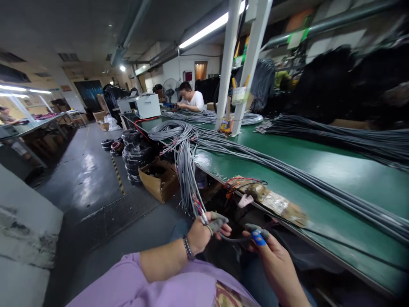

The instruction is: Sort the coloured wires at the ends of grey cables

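My left hand [203,232] is closed on a grey cable [234,240], close to a stripped end where red, blue and white wires [198,207] fan out. From there the cable sags in a short curve to my right hand [268,245], whose thumb and fingers pinch it. Grey finger covers sit on some fingertips of both hands, and blue tape wraps one right-hand digit. Just beyond my left hand, a thick bundle of grey cables [185,175] hangs over the bench edge, with more stripped ends near its bend.
Long grey cables [271,164] run along the green bench [319,153]. A taped cardboard strip [277,202] with red and black leads lies at its front edge. A cardboard box [159,181] and wrapped coils [134,155] stand on the floor. A co-worker [195,100] sits across the bench.
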### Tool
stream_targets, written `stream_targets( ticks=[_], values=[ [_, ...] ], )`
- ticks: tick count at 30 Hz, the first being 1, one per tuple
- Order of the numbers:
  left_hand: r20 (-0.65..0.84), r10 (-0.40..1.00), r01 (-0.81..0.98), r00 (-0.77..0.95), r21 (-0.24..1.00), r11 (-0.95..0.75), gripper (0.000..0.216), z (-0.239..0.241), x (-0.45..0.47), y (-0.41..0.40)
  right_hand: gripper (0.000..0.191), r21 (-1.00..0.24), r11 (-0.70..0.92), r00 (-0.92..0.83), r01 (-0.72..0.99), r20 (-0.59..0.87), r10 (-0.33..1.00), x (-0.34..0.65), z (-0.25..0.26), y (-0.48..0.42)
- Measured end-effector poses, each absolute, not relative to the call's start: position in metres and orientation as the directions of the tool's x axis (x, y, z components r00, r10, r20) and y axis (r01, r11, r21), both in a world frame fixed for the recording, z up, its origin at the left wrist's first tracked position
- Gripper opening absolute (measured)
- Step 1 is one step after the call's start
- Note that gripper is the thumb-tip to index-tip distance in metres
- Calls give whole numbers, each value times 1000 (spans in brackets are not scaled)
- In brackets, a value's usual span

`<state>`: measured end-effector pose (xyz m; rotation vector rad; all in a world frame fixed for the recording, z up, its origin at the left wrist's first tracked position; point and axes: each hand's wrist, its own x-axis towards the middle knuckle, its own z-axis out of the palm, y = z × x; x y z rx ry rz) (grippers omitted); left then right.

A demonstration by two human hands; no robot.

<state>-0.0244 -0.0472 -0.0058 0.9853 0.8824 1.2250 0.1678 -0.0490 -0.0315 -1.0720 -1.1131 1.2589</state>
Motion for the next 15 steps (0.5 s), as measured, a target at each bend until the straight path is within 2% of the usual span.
stream_targets(
  ticks=[2, 5, 8, 11, 15],
  values=[
    [-55, 995, -317, 87, 945, 80, 45, 3, -29, -47, 38, -993, 33, 34, -113, 29, 999, 164, -26, -51],
    [-42, 997, -278, 65, 959, 58, 46, 15, -32, -47, 33, -997, 24, -89, -71, 31, 996, 150, -18, -57],
    [-11, 990, -188, 140, 981, 38, 44, 22, -30, -49, 31, -996, -16, -215, -82, 2, 977, 136, -13, -62],
    [15, 984, -143, 178, 990, 10, 42, 24, -26, -50, 34, -987, -83, -224, -140, -50, 973, 129, -13, -63],
    [-24, 979, -124, 205, 991, 50, 46, 21, -25, -50, 33, -982, -139, -281, -131, -98, 955, 128, -15, -63]
  ],
)
